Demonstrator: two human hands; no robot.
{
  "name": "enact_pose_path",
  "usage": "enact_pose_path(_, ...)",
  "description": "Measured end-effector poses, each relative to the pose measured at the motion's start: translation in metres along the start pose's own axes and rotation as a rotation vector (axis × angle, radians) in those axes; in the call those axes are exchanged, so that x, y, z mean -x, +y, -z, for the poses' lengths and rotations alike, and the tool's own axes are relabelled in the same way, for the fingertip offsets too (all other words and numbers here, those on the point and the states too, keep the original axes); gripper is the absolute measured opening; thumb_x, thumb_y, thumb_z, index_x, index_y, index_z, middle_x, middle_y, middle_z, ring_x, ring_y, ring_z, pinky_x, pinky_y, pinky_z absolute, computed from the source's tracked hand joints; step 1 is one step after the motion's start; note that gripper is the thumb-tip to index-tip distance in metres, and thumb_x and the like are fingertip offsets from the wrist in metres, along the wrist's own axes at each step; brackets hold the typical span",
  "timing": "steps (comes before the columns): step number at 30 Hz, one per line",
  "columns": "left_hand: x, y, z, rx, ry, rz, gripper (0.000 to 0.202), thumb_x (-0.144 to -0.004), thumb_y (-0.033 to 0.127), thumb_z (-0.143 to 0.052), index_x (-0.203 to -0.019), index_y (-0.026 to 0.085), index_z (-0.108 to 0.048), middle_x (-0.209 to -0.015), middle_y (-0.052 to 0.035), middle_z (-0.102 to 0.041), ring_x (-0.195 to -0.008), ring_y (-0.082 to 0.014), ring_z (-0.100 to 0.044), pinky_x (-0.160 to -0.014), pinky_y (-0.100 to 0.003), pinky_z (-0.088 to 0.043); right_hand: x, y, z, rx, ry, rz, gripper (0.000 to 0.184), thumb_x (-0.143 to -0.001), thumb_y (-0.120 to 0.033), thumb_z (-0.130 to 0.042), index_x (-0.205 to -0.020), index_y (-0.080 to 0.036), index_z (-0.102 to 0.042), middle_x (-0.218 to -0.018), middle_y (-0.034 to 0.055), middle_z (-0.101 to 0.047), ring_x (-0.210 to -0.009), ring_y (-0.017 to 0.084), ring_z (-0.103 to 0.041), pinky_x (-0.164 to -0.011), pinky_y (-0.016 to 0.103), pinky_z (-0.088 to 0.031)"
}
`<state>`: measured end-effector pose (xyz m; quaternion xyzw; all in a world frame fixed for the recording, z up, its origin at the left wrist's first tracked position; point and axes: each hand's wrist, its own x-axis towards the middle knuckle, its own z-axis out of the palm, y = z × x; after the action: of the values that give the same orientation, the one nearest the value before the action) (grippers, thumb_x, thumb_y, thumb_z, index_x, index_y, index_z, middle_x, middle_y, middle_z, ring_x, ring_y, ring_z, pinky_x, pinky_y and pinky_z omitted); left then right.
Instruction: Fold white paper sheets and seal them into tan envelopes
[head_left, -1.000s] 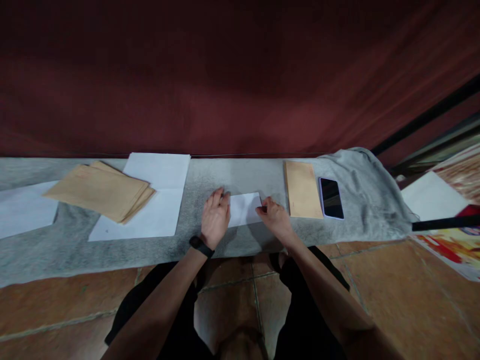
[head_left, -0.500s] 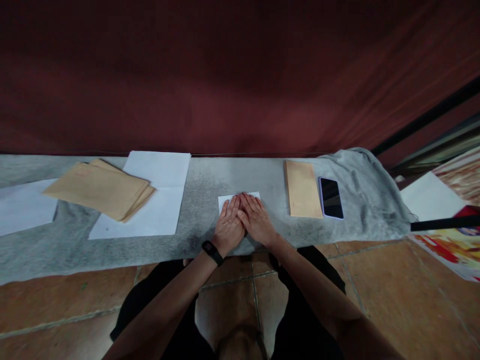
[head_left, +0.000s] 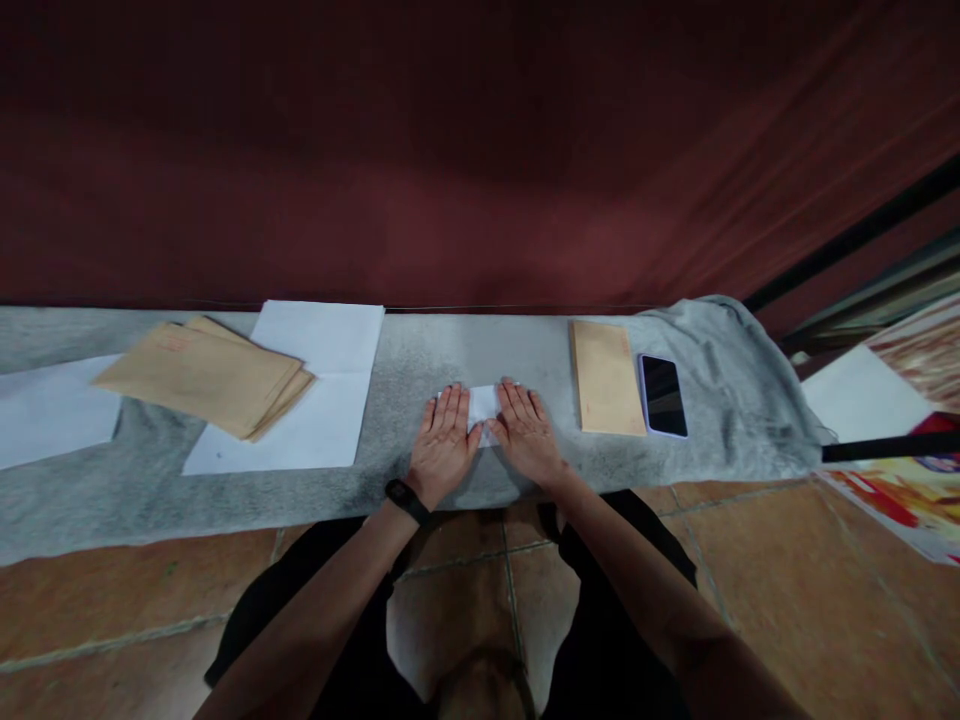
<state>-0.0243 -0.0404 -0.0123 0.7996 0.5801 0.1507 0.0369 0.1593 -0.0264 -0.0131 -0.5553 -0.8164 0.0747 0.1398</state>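
A small folded white paper lies on the grey felt cloth in front of me. My left hand presses flat on its left part, fingers stretched out. On the paper's right part, my right hand also lies flat with fingers spread. Only a narrow strip of the paper shows between the two hands. A black band is on my left wrist.
A stack of brown envelopes rests on white sheets at the left. One brown envelope and a dark phone lie at the right. Behind hangs a dark red curtain; tiled floor below.
The hands first held the paper's two ends, then met side by side at its middle, and now have slid apart, still flat on it.
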Motion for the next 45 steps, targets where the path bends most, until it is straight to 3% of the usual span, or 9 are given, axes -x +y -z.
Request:
enact_pose_path(6,0.005,-0.003,0.000,-0.009,0.049,0.049,0.071,-0.103,0.047,-0.037,-0.160,0.005,-0.029,-0.164,-0.0229,-0.035,-0.155,-0.0349,-0.030,-0.125,-0.057,-0.024,0.003,0.008,0.000,0.014,0.028,-0.027,0.065,-0.109,-0.047,-0.031,-0.162,-0.010,-0.028,-0.168,0.0156,-0.030,-0.156,0.029,-0.027,-0.128,0.052,-0.021)
enact_pose_path(13,0.006,-0.001,0.005,-0.015,0.033,0.077,0.075,-0.103,0.051,-0.037,-0.159,0.002,-0.031,-0.164,-0.0249,-0.033,-0.155,-0.0366,-0.028,-0.126,-0.058,-0.022,0.007,0.018,0.000,0.011,0.070,-0.065,0.065,-0.109,-0.049,-0.028,-0.163,-0.012,-0.025,-0.168,0.0159,-0.031,-0.156,0.031,-0.026,-0.127,0.056,-0.020)
enact_pose_path(19,0.006,0.000,0.004,-0.029,0.015,0.076,0.075,-0.103,0.052,-0.038,-0.158,0.001,-0.033,-0.165,-0.0257,-0.030,-0.156,-0.0379,-0.026,-0.126,-0.059,-0.021,0.003,0.015,0.007,0.030,0.106,-0.160,0.067,-0.110,-0.047,-0.026,-0.162,-0.004,-0.027,-0.168,0.0220,-0.025,-0.157,0.034,-0.023,-0.126,0.059,-0.020)
enact_pose_path(25,0.006,0.001,0.004,-0.067,-0.003,0.085,0.073,-0.103,0.050,-0.038,-0.159,0.004,-0.033,-0.167,-0.0239,-0.026,-0.156,-0.0372,-0.025,-0.126,-0.059,-0.020,-0.001,-0.006,0.003,-0.072,0.033,0.019,0.063,-0.110,-0.041,-0.026,-0.165,-0.012,-0.017,-0.170,0.0134,-0.025,-0.158,0.026,-0.021,-0.128,0.052,-0.023)
enact_pose_path(29,0.006,-0.001,0.004,-0.105,-0.033,0.075,0.071,-0.102,0.045,-0.040,-0.159,0.004,-0.031,-0.168,-0.0231,-0.025,-0.156,-0.0367,-0.024,-0.126,-0.058,-0.020,0.003,-0.016,-0.007,-0.082,0.001,0.132,0.064,-0.109,-0.045,-0.031,-0.163,-0.012,-0.026,-0.169,0.0132,-0.029,-0.157,0.025,-0.024,-0.129,0.048,-0.022)
enact_pose_path(36,0.006,-0.005,0.005,-0.086,-0.012,0.067,0.072,-0.103,0.050,-0.037,-0.161,0.007,-0.031,-0.167,-0.0202,-0.029,-0.156,-0.0347,-0.027,-0.126,-0.056,-0.020,0.008,-0.007,-0.011,-0.006,0.021,0.098,0.064,-0.109,-0.047,-0.035,-0.164,-0.016,-0.026,-0.169,0.0109,-0.028,-0.157,0.024,-0.024,-0.129,0.048,-0.019)
enact_pose_path(45,0.006,-0.018,0.005,-0.093,0.020,0.095,0.070,-0.105,0.051,-0.030,-0.161,0.009,-0.031,-0.165,-0.0166,-0.034,-0.155,-0.0346,-0.029,-0.126,-0.059,-0.018,0.008,0.000,-0.003,0.040,-0.002,0.012,0.065,-0.109,-0.046,-0.033,-0.162,-0.009,-0.028,-0.168,0.0136,-0.030,-0.156,0.026,-0.027,-0.128,0.047,-0.021)
